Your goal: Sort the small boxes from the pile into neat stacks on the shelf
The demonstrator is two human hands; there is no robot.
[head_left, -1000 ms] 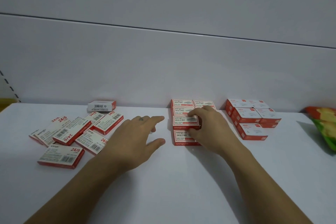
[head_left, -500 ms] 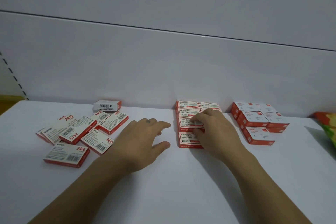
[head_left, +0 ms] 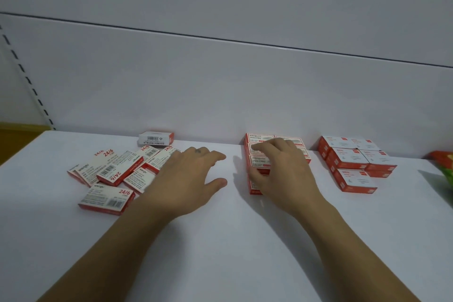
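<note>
Squaring the stack (head_left: 257,138), seemingly, the right grip (head_left: 282,171) clamped round its front boxes; the left grip (head_left: 188,176) hovered spread, empty, pile (head_left: 110,172) just left of it.

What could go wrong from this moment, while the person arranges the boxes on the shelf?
1. The right hand curls over the middle stack; a push might slide its boxes out of line or towards the right stack.
2. The left hand hangs open at the edge of the loose pile, whose boxes overlap; taking one could drag its neighbours.
</note>
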